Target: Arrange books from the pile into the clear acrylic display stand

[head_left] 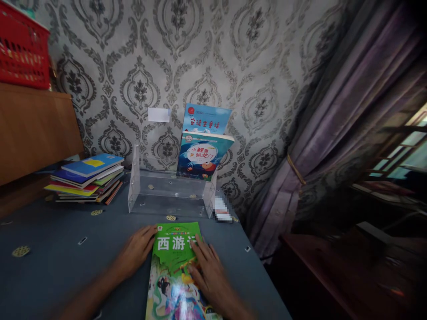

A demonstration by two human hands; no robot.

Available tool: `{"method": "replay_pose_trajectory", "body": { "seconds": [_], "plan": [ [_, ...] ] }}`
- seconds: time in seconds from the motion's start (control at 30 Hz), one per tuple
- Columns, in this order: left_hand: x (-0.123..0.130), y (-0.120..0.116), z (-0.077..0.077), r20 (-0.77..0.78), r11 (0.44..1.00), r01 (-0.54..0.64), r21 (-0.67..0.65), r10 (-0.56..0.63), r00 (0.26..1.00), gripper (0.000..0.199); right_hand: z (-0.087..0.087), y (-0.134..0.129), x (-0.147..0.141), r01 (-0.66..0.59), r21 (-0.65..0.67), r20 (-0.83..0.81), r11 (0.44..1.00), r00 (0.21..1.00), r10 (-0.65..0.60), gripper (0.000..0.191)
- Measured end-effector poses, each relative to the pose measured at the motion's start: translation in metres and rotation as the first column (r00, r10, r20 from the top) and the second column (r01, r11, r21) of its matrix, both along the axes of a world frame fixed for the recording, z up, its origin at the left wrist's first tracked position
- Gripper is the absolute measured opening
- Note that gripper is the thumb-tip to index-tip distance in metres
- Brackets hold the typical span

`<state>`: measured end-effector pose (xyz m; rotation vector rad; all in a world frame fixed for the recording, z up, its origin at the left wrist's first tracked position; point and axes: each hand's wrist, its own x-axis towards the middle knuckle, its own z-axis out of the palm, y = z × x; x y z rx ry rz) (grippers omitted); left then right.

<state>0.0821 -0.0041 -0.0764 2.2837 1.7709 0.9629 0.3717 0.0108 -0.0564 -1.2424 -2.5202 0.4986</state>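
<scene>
A green storybook [173, 262] with a colourful illustrated cover and large white Chinese characters lies in front of me on the table. At its upper left edge rests my left hand [138, 249], fingers stretched out and touching the side of the book. My right hand [210, 275] lies on the right part of the cover, its fingers apart. Beyond the book stands a clear plastic book rack [170, 202]. Two books lean upright at its right end: a teal one [200, 155] in front and a light blue one [207, 116] behind.
A stack of books [90, 175] sits at the left on the blue-grey tablecloth [60, 249]. A red basket [25, 49] stands on a wooden cabinet [36, 129]. Right of the rack is a pixelated item [223, 210]. A tied purple curtain [283, 209] hangs on the right.
</scene>
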Motion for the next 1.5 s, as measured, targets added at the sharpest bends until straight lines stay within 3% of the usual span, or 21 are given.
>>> {"method": "replay_pose_trajectory", "body": {
  "seconds": [0.13,0.3,0.4,0.47,0.53,0.6,0.73,0.83,1.03,1.23,1.37,1.5],
  "plan": [
    [0.001,0.001,-0.004,0.016,0.998,0.002,0.056,-0.003,1.000,0.036,-0.019,-0.006,0.015,-0.076,0.074,-0.012,0.994,0.997,0.077,0.061],
    [0.002,0.002,-0.006,-0.022,0.997,-0.013,0.072,0.014,1.000,0.035,-0.061,0.002,0.031,-0.152,0.185,0.025,0.971,0.988,0.150,0.068],
    [0.003,0.002,-0.007,-0.032,0.997,-0.022,0.071,0.024,0.999,0.034,-0.084,0.005,0.033,-0.101,0.264,0.047,0.959,0.995,0.091,0.064],
    [0.004,0.002,-0.007,-0.032,0.997,-0.010,0.075,0.012,0.999,0.033,-0.089,0.004,0.034,-0.078,0.296,0.050,0.952,0.997,0.066,0.058],
    [0.006,0.001,-0.005,-0.025,0.998,-0.003,0.066,0.004,1.000,0.033,-0.080,-0.001,0.034,-0.127,0.270,0.056,0.955,0.992,0.116,0.060],
    [0.008,-0.001,-0.001,-0.015,0.999,-0.020,0.039,0.020,1.000,0.033,-0.061,-0.011,0.034,-0.185,0.196,0.032,0.963,0.983,0.183,0.072],
    [0.008,-0.006,0.010,0.025,0.999,-0.028,-0.039,0.029,0.999,0.033,-0.015,-0.033,0.032,-0.122,-0.037,-0.104,0.992,0.988,0.118,0.071],
    [0.003,-0.005,0.012,0.080,0.995,-0.028,-0.095,0.036,0.996,0.036,0.002,-0.036,0.033,-0.111,-0.216,-0.285,0.970,0.957,0.046,0.067],
    [-0.006,-0.001,0.010,0.165,0.991,-0.023,-0.131,0.045,0.985,0.040,0.000,-0.027,0.036,-0.113,-0.415,-0.559,0.903,0.815,-0.155,0.075],
    [-0.006,0.000,0.017,0.149,0.987,-0.013,-0.162,0.037,0.988,0.039,-0.002,-0.021,0.033,-0.134,-0.519,-0.655,0.844,0.697,-0.292,0.086],
    [-0.005,0.004,0.021,0.177,0.986,0.030,-0.166,0.000,0.984,0.040,0.002,-0.026,0.033,-0.121,-0.487,-0.637,0.865,0.727,-0.257,0.082],
    [-0.004,0.007,0.018,0.178,0.984,0.042,-0.174,-0.010,0.984,0.039,0.006,-0.035,0.029,-0.043,-0.337,-0.491,0.940,0.861,-0.136,0.068]
  ]
}}
